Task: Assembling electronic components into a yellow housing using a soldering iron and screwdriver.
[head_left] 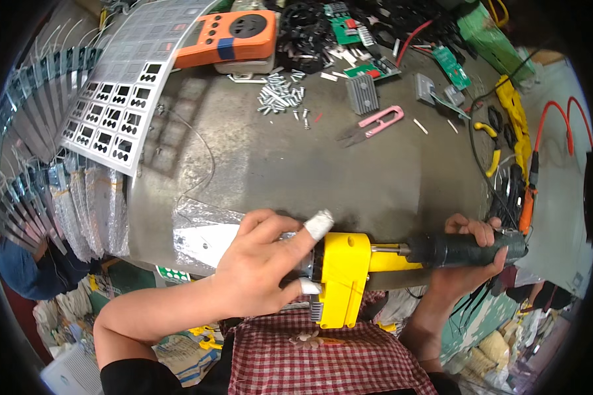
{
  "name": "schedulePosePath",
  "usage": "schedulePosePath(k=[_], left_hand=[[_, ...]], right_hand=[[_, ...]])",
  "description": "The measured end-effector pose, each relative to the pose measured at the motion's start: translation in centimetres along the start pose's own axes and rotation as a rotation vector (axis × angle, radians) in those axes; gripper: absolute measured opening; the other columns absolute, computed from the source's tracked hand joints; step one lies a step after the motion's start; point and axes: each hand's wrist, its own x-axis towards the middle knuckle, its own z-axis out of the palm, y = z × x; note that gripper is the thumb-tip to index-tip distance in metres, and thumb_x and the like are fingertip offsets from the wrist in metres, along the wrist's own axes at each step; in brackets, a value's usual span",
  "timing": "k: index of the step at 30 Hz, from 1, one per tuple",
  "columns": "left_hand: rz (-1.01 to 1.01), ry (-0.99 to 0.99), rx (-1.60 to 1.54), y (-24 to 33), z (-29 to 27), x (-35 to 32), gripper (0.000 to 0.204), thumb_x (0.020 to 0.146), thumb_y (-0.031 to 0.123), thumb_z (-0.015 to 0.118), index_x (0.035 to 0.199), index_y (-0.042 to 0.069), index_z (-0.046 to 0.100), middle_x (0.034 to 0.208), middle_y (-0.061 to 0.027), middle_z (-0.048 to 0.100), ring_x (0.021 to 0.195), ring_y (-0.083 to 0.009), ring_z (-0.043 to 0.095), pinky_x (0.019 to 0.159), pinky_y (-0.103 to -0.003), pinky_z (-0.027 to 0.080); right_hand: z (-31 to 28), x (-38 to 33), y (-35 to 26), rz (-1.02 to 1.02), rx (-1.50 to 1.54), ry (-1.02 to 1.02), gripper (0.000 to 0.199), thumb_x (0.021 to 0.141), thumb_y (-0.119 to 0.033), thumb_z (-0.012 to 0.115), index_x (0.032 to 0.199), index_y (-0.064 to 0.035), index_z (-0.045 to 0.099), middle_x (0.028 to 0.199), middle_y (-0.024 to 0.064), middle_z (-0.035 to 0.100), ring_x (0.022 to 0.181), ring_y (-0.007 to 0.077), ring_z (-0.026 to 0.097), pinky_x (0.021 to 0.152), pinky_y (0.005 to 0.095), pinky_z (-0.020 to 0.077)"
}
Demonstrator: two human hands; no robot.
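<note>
While the left hand pressed its taped fingers closed against the yellow fixture at the near edge of the tabletop, the right hand wrapped fully around the dark driver handle; good practice would keep the shaft level and the fixture steady

A big grey sheet of labels lies at the far left of the counter. It holds rows of small square stickers with black marks. Clear shiny bags hang in a row down the left edge, below that sheet. An orange meter sits at the far side, with a small grey screen on its left part. Its screen looks blank.
</note>
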Motion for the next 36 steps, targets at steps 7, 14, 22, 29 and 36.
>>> schedulePosePath(k=[7, 14, 22, 29, 36], left_hand=[[0.034, 0.056, -0.082, 0.1, -0.3, 0.2, 0.086, 0.062, 0.026, 0.078, 0.134, -0.005, 0.042, 0.119, -0.0082, 0.063, 0.087, -0.0247, 0.055, 0.082, -0.041, 0.038], [0.019, 0.044, -0.103, -0.1, -0.2, 0.2, 0.09, 0.061, 0.025, 0.078, 0.136, -0.006, 0.04, 0.119, -0.0082, 0.063, 0.087, -0.0238, 0.056, 0.085, -0.042, 0.039], [-0.045, 0.035, -0.148, 0.6, -0.8, 0.7, 0.086, 0.059, 0.02, 0.079, 0.133, -0.005, 0.043, 0.106, -0.0093, 0.062, 0.088, -0.0279, 0.055, 0.083, -0.041, 0.041], [-0.026, -0.122, 0.109, 0.7, -1.5, 0.7, 0.077, 0.065, 0.038, 0.079, 0.125, -0.002, 0.053, 0.104, -0.0188, 0.056, 0.093, -0.0361, 0.055, 0.082, -0.043, 0.045], [-0.014, -0.18, 0.126, 0.1, -1.7, 1.2, 0.078, 0.073, 0.049, 0.07, 0.129, -0.001, 0.05, 0.104, -0.02, 0.055, 0.09, -0.0388, 0.056, 0.079, -0.043, 0.048]], right_hand=[[0.4, 0.0, 0.3, -0.031, -0.053, 0.052, 0.036, 0.088, -0.031, 0.058, 0.113, -0.01, 0.044, 0.08, -0.0057, 0.047, 0.078, 0.0074, 0.051, 0.098, 0.04, 0.0348], [0.6, 0.2, 0.4, -0.03, -0.067, 0.039, 0.036, 0.089, -0.031, 0.058, 0.114, -0.0089, 0.044, 0.08, -0.0053, 0.047, 0.078, 0.0075, 0.051, 0.099, 0.0407, 0.0338], [1.4, -0.1, 0.2, -0.035, -0.038, -0.001, 0.039, 0.089, -0.033, 0.057, 0.117, -0.0078, 0.045, 0.082, -0.0042, 0.048, 0.079, 0.0081, 0.05, 0.093, 0.0381, 0.0352], [1.6, -0.9, -2.1, 0.043, -0.001, 0.081, 0.041, 0.091, -0.037, 0.053, 0.12, -0.0089, 0.048, 0.082, -0.0019, 0.048, 0.08, 0.0108, 0.047, 0.084, 0.0323, 0.0377], [1.5, -2.3, -1.7, 0.028, 0.04, 0.087, 0.045, 0.091, -0.037, 0.054, 0.125, -0.0082, 0.047, 0.082, -0.0003, 0.048, 0.08, 0.0131, 0.047, 0.085, 0.0353, 0.0383]])
